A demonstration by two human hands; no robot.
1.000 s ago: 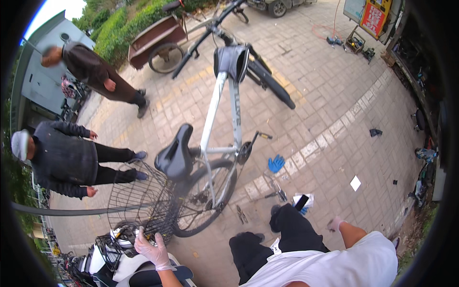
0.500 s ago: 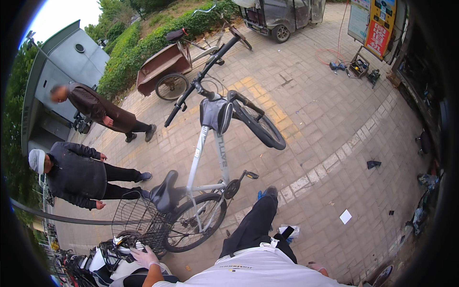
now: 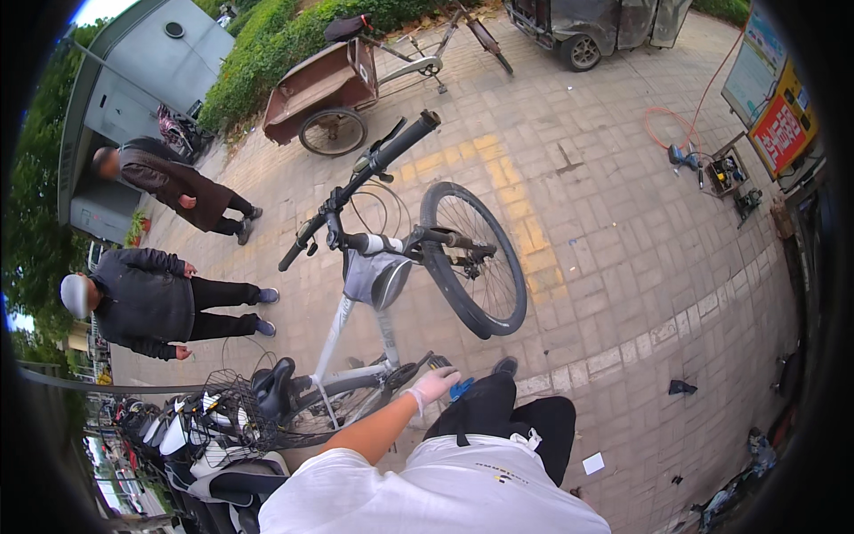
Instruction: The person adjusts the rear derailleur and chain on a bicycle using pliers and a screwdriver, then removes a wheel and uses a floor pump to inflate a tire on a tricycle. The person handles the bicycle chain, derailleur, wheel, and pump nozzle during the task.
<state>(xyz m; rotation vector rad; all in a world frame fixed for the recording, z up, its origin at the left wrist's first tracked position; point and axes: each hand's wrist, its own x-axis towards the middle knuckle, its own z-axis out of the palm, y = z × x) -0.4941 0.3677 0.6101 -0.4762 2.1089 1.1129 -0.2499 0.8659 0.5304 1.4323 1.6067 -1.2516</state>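
My left hand (image 3: 433, 386), in a translucent glove, reaches forward near the pedal and crank of a silver bicycle (image 3: 335, 329); its fingers look apart and loosely bent, with nothing visibly held. A blue glove (image 3: 462, 389) lies just beside it on the paving. The bicycle has a grey frame bag (image 3: 377, 278), a black handlebar (image 3: 394, 144), a front wheel (image 3: 473, 258) turned sideways, a black saddle (image 3: 272, 392) and a wire rear basket (image 3: 240, 409), partly mixed in view with parked scooters behind it. My right hand is not visible.
Two people (image 3: 142, 303) (image 3: 173, 182) stand at the left. Behind are a rusty cargo tricycle (image 3: 316, 93), a covered vehicle (image 3: 605, 27) and a hedge (image 3: 245, 62). A sign (image 3: 774, 125), toolbox (image 3: 722, 173) and hose (image 3: 658, 129) are at upper right. Scooters (image 3: 205, 472) crowd the lower left.
My left hand has moved rightward from beside the basket toward the bicycle's pedal. My view has shifted, bringing the front wheel nearer the middle. My right hand has left view.
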